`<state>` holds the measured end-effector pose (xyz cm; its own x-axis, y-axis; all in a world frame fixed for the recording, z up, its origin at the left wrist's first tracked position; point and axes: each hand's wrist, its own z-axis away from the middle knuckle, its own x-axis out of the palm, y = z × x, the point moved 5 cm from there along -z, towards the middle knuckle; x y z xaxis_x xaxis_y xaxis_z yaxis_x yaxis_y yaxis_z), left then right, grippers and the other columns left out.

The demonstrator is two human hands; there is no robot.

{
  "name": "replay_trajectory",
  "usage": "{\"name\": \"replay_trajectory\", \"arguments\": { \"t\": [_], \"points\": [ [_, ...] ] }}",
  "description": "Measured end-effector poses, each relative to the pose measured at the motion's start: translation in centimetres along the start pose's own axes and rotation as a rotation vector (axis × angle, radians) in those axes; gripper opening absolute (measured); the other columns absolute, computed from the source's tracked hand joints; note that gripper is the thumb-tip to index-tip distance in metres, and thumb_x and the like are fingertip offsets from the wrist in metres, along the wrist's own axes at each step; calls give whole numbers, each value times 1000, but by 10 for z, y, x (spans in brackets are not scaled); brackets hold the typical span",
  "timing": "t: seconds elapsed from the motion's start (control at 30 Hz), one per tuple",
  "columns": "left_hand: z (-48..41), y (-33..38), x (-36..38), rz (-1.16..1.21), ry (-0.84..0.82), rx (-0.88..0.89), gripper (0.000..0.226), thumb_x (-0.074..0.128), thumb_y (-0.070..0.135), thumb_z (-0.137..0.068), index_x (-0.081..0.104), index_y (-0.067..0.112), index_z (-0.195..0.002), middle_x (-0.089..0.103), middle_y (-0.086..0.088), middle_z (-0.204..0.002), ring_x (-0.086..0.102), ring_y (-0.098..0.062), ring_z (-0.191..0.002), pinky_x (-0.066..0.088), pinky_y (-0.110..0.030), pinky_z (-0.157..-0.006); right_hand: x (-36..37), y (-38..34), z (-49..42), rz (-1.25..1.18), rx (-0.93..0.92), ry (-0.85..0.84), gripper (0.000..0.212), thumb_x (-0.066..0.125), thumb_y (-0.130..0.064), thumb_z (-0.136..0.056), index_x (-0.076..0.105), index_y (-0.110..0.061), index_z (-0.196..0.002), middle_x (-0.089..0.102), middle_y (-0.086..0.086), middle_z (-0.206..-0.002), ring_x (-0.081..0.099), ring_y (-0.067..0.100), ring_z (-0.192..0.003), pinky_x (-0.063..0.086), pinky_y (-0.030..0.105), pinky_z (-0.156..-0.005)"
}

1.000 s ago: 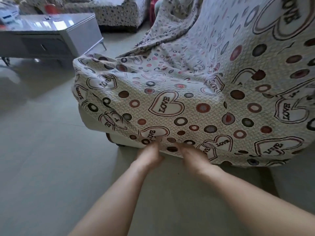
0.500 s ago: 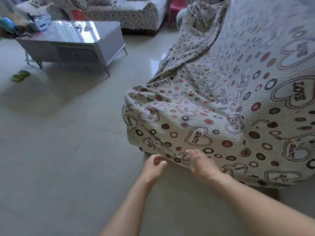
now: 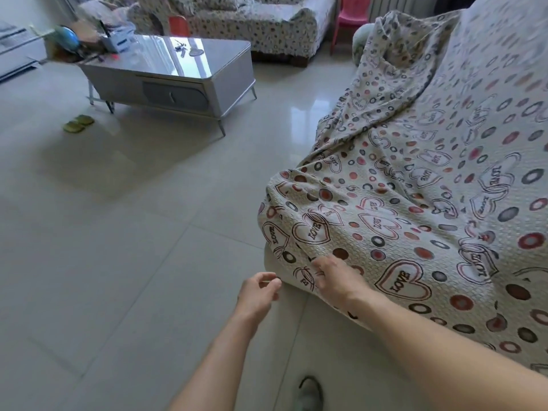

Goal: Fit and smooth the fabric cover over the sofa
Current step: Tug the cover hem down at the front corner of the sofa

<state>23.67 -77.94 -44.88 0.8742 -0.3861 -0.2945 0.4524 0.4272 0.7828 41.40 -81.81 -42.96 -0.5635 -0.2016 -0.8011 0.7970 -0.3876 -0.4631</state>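
While quilted heart-print cover (image 3: 415, 232) hides all beneath | right hand (image 3: 335, 280) on its hem — grip unclear | left hand (image 3: 259, 293) just beside — fingers loosely curled, empty

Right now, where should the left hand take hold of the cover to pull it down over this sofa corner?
Pinch the cover at its hanging hem, just left of the right hand, coming from below and the floor side with the left hand. The edge hangs free there, with pale sofa showing beneath.

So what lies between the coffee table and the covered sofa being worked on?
Only bare floor tiles, per the head view; the coffee table and fabric cover stand apart.
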Motion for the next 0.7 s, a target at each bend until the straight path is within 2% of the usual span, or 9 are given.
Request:
{"name": "replay_trajectory", "arguments": {
  "t": [0.1,0.17,0.27,0.37,0.43,0.47,0.57,0.63,0.7],
  "points": [
    [-38,11,-9,46,13,-42,19,58,17,-92,62,14,-110,69,-6,-98,63,-13,-75,46,-23,-63,-7,-19,-46,-30,-21,13,38,49,-19,-93,52,-26,-131,48,-2,-134,48,22,-123,44,39,-99],
    [-65,16,-10,75,15,-85,19,58,16,-92,63,12,-110,68,-6,-95,62,-13,-73,45,-23,-62,-7,-31,-75,-41,-22,13,35,48,-19,-93,60,-32,-123,45,-4,-137,48,20,-122,47,41,-95],
    [-108,20,-8,124,35,-129,20,58,14,-92,64,9,-111,65,-3,-88,60,-12,-71,45,-23,-61,-1,-41,-116,-20,-22,17,29,49,-24,-96,66,-38,-115,26,-10,-151,28,15,-135,38,43,-105],
    [-154,21,-5,140,44,-175,24,59,18,-91,62,12,-114,66,-2,-99,61,-16,-88,50,-30,-76,3,-51,-161,31,-27,38,29,48,-30,-97,63,-41,-119,8,-14,-159,9,13,-143,25,42,-110],
    [-181,22,-3,150,45,-194,33,60,19,-90,57,13,-123,63,-3,-115,58,-18,-101,49,-36,-91,9,-52,-186,61,4,11,33,45,-30,-96,60,-39,-124,10,-10,-159,8,17,-143,22,42,-111],
    [-190,25,-4,146,53,-202,40,60,20,-90,54,14,-129,60,-3,-121,57,-19,-105,47,-35,-94,11,-52,-193,84,22,-3,36,43,-28,-95,57,-34,-128,15,-8,-158,10,19,-143,23,43,-110],
    [-227,31,-7,92,90,-205,54,59,25,-90,42,13,-140,48,-6,-140,50,-21,-119,39,-26,-91,9,-48,-214,153,56,64,37,40,-23,-94,51,-17,-128,33,-2,-150,24,20,-137,27,41,-107],
    [-250,38,-8,90,84,-197,55,58,28,-91,40,13,-141,48,-5,-139,50,-20,-118,38,-26,-91,-6,-38,-221,102,152,224,35,41,-22,-94,51,-15,-126,38,-1,-146,29,19,-134,27,40,-106],
    [-272,47,-6,103,53,-195,53,59,31,-91,43,12,-139,52,0,-129,51,-18,-112,40,-27,-92,-24,-17,-228,-1,402,356,37,42,-24,-94,49,-13,-128,38,0,-145,30,20,-133,26,41,-107]
  ]
}}
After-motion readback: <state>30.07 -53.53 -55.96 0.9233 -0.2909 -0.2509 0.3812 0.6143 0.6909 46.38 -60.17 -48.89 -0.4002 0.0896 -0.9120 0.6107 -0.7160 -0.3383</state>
